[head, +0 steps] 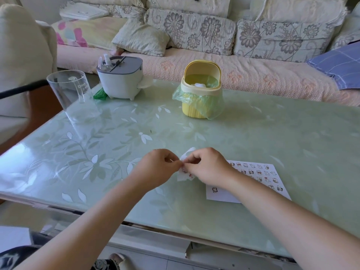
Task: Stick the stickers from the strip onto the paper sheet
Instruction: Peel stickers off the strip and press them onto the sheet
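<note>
Both hands meet over the table [272, 137], fingertips touching. Left hand [156, 167] and right hand [207, 167] each pinch the crumpled white strip [184, 175] between thumb and forefinger; the strip is held just above the tabletop. Sheet [224, 194] lies flat just right of the strip, partly under the right wrist, with rows of small stickers [259, 172]. Glass [71, 94], far left, reads "Drink"; smaller print beneath is illegible. Yellow bin [201, 106] behind, green bag inside.

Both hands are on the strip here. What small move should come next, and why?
Probably peel one off the strip: the left hand and right hand both pinch it beside the paper sheet, whose near edge has bare room.
</note>
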Tool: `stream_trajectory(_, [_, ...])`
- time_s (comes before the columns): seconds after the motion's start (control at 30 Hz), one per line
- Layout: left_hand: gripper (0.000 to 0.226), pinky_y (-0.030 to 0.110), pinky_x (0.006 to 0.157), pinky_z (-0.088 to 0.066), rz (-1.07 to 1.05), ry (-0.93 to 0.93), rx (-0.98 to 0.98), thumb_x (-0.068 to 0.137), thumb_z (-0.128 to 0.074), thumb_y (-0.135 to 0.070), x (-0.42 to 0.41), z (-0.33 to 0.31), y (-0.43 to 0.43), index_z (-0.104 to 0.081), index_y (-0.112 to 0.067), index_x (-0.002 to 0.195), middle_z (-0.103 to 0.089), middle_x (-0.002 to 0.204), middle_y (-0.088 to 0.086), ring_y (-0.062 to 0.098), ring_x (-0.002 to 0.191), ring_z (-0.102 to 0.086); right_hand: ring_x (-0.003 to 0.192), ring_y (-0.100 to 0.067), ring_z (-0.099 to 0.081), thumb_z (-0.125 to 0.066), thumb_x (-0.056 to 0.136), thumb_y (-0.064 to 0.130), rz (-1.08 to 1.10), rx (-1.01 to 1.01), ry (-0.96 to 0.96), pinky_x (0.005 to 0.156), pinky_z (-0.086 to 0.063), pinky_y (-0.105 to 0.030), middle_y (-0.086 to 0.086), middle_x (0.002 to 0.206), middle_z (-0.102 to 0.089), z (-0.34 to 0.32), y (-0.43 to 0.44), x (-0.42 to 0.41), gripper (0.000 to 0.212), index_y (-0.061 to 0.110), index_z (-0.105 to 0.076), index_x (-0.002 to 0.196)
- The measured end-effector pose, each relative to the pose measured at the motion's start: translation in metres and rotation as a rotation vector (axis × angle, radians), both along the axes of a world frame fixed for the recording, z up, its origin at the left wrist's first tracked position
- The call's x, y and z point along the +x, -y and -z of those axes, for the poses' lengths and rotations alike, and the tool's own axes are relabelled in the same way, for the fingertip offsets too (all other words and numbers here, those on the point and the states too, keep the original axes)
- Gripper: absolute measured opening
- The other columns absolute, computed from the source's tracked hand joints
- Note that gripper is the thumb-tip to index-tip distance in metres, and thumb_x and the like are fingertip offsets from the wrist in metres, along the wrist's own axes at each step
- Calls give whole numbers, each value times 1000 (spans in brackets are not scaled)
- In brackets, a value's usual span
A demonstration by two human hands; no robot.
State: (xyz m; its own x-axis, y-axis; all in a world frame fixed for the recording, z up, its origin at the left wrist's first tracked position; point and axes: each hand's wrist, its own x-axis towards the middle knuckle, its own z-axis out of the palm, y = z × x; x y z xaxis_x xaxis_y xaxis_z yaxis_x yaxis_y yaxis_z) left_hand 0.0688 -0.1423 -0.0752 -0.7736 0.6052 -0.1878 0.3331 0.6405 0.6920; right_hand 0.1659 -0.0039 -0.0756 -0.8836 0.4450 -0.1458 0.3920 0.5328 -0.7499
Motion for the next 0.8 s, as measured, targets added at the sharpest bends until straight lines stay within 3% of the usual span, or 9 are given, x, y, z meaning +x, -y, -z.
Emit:
stream_trajectory(0.07, [19, 21, 57, -45, -74, 94, 131, 84, -70, -38, -1, -1, 0, -65, -26, 98, -67, 82, -11, 7, 69, -62, 59, 8, -58, -71, 90, 26, 49, -96, -38, 57, -42, -9, 20, 67, -69, 1, -1, -2, 10, 22, -77, 83])
stream_trajectory(0.17, [29, 25, 64, -48, -169, 186, 235, 84, -71, -39, -4, -6, 0, -58, -26, 106, -65, 93, -10, 9, 80, -63, 49, 3, -53, -72, 91, 21, 136, -248, -132, 54, -42, -13, 8, 75, -70, -1, -3, -4, 8, 15, -76, 90])
stream_trajectory(0.33, [16, 21, 61, -40, -155, 310, 360, 87, -68, -34, -4, -12, -2, -67, -21, 97, -71, 96, 0, 11, 76, -62, 49, -14, -50, -71, 93, 14, 139, -408, -222, 42, -35, -12, 2, 71, -66, -5, -8, -1, 5, 10, -73, 95])
stream_trajectory(0.53, [10, 8, 49, -38, -132, 315, 472, 90, -69, -23, -3, -17, -3, -70, -14, 86, -74, 88, 5, 8, 62, -58, 53, -18, -55, -71, 92, 14, 96, -355, -235, 45, -38, -15, -2, 78, -71, -5, -9, 0, 2, 12, -72, 93])
stream_trajectory(0.63, [9, 8, 48, -38, -119, 297, 461, 90, -68, -22, -1, -17, -4, -72, -15, 87, -72, 80, 0, 8, 61, -57, 52, -19, -57, -71, 91, 14, 105, -320, -324, 54, -44, -22, 2, 81, -73, -7, -11, 0, 8, 18, -69, 97])
stream_trajectory(0.8, [17, 20, 60, -42, -91, 331, 442, 92, -62, -27, 3, -21, -7, -74, -17, 86, -74, 87, 2, 10, 65, -61, 50, -17, -56, -77, 87, 11, 68, -166, -391, 51, -48, -27, 7, 78, -68, -12, -17, -1, 17, 25, -66, 91])
